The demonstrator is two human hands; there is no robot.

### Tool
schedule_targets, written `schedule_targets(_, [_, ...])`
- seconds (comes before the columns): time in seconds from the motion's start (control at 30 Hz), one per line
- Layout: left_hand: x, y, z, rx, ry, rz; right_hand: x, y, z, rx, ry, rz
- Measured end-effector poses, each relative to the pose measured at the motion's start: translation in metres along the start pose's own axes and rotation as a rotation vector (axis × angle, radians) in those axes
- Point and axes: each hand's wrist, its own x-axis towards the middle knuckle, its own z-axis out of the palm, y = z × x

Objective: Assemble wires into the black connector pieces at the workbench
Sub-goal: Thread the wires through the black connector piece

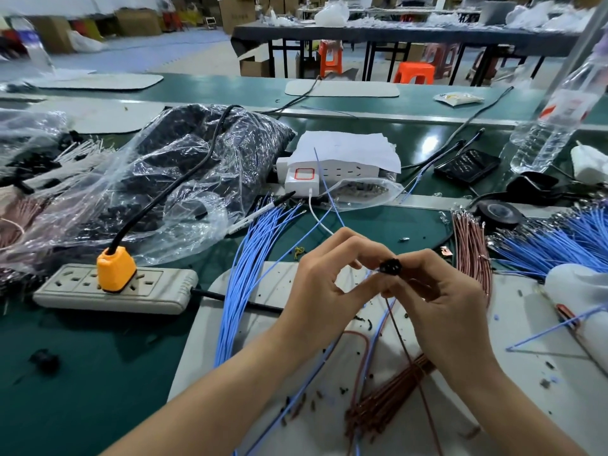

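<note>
Over the white mat (263, 324), both hands meet at the middle of the bench. My right hand (441, 291) pinches a small black connector piece (390, 267) between thumb and fingertips. With its fingers curled, my left hand (329, 278) pinches a thin blue wire (329, 189) right at the connector; the wire runs up past the knuckles. A brown wire (399, 334) and another blue wire (375, 340) hang below the hands. Loose blue wires (250, 258) fan out to the left, and a tied brown wire bundle (388, 399) lies on the mat under my wrists.
A grey power strip (115, 291) with an orange plug (115, 268) lies at left, below a clear bag of black parts (197, 166). A white socket block (329, 169) stands behind. At right lie more blue wires (552, 238), brown wires (470, 245), a tape roll (500, 213), a phone (467, 165) and a water bottle (552, 123).
</note>
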Motion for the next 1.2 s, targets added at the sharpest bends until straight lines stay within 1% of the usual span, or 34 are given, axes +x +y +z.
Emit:
schedule_targets(0.13, [-0.0003,0.0003,0.0017,0.006,-0.005,0.010,-0.0013,0.0060,-0.0007,-0.064,0.011,-0.032])
schedule_targets(0.27, [-0.0003,0.0004,0.0015,0.009,-0.008,0.008,-0.0024,0.0030,-0.0001,-0.069,0.009,-0.054])
schedule_targets(0.43, [0.0001,-0.0008,0.0022,0.002,0.000,0.014,-0.0019,0.0041,-0.0001,-0.101,-0.011,-0.074])
schedule_targets(0.67, [-0.0008,-0.0025,0.0028,-0.044,0.000,0.016,-0.0009,0.0073,-0.0021,-0.187,-0.043,-0.150])
schedule_targets(0.87, [-0.0015,-0.0014,0.0030,-0.121,-0.013,-0.016,0.0001,0.0082,-0.0014,-0.184,-0.058,-0.152])
schedule_targets(1.07, [-0.0022,0.0001,0.0044,-0.144,-0.009,0.004,-0.0006,0.0096,-0.0010,-0.178,-0.063,-0.183])
schedule_targets(1.2, [-0.0023,-0.0003,0.0045,-0.148,-0.009,0.013,-0.0004,0.0082,-0.0015,-0.119,-0.076,-0.162])
